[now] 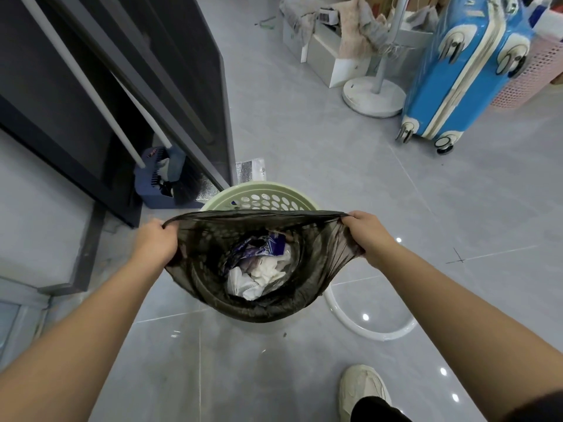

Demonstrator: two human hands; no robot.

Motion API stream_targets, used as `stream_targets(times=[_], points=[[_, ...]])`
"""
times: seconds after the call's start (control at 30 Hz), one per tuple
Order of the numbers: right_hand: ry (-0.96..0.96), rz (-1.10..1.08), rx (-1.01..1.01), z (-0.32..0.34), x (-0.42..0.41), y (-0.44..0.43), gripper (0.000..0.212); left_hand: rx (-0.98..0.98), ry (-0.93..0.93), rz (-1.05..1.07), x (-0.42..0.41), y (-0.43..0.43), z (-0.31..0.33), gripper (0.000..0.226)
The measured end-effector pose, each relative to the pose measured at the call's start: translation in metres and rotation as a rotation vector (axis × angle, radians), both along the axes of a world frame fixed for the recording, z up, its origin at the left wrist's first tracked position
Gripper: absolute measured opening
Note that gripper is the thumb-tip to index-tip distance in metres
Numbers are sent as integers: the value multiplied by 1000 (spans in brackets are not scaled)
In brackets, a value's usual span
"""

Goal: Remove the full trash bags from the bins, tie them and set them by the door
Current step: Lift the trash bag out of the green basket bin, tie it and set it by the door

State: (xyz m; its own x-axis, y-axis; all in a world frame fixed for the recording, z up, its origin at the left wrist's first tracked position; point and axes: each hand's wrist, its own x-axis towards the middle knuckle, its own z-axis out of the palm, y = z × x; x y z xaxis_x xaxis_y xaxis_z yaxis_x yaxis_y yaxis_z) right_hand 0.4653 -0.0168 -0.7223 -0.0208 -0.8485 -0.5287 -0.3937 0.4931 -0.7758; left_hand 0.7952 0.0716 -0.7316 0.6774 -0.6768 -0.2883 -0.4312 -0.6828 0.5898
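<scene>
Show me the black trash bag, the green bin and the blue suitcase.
black trash bag (262, 312): head view, on its near fold.
green bin (259, 187): head view, on its far rim.
blue suitcase (432, 77): head view, on its blue shell.

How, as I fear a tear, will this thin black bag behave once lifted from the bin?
Likely floppy: the trash bag drapes and wrinkles between the left hand and right hand. Probably light: only paper and wrappers show inside. Its see-through film may tear.

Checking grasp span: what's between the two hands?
Head view: the dark translucent plastic trash bag, its rim stretched taut from left hand to right hand, mouth open over white tissue and wrappers; pale green perforated plastic bin beneath.
</scene>
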Motion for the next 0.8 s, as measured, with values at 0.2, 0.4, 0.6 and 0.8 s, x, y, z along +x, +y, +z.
stream_targets(times=[0.2, 0.4, 0.6, 0.8], points=[[-67, 119, -15, 10, -6, 0, 12, 41, 127, -325, 4, 21, 6, 41], [351, 774, -66, 23, -25, -3, 46, 410, 62, -776, 21, 29, 19, 43], [644, 956, 55, 20, -33, 2, 26, 565, 78, -702, 23, 31, 27, 22], [-169, 383, 146, 16, -22, 17, 20, 236, 705, -252, -4, 36, 36, 19]])
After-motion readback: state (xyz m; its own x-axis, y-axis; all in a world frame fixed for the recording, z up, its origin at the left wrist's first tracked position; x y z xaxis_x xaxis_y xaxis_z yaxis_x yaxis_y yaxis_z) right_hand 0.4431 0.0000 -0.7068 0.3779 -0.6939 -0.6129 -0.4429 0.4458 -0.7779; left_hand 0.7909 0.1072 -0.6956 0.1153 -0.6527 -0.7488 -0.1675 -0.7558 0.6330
